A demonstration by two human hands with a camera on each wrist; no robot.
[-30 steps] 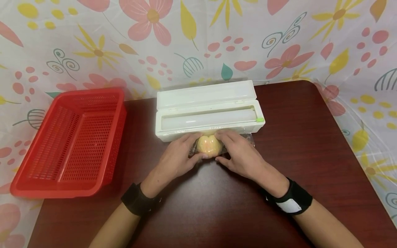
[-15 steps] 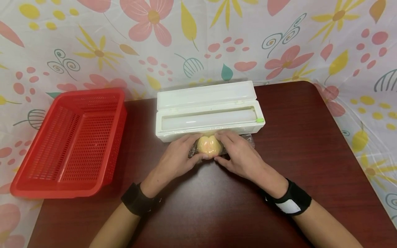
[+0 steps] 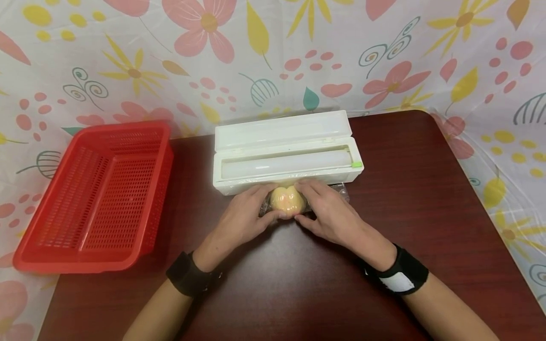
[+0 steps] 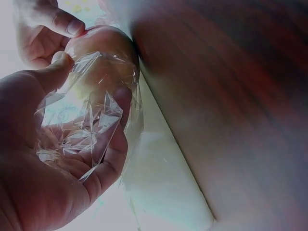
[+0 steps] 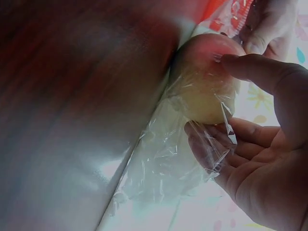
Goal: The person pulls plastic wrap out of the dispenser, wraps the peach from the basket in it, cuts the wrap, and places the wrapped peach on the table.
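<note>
Almost nothing has moved since the earlier frame: our hands and the fruit hold their places. We have the pale fruit (image 3: 287, 201) low at the bench (image 3: 277, 289), just in front of the open white box (image 3: 241, 187), with clear film (image 5: 161, 149) against it. Our left hand (image 3: 241, 215) and right hand (image 3: 334, 215) grip its two sides between thumb and curled fingers. We'd do well, we think, to draw the crumpled film snug and smooth it gently, without tearing.

Yellow-pink cleft fruit (image 3: 288, 201), sheathed in crinkled clear film (image 3: 342, 190), beside white box (image 3: 230, 187)
</note>
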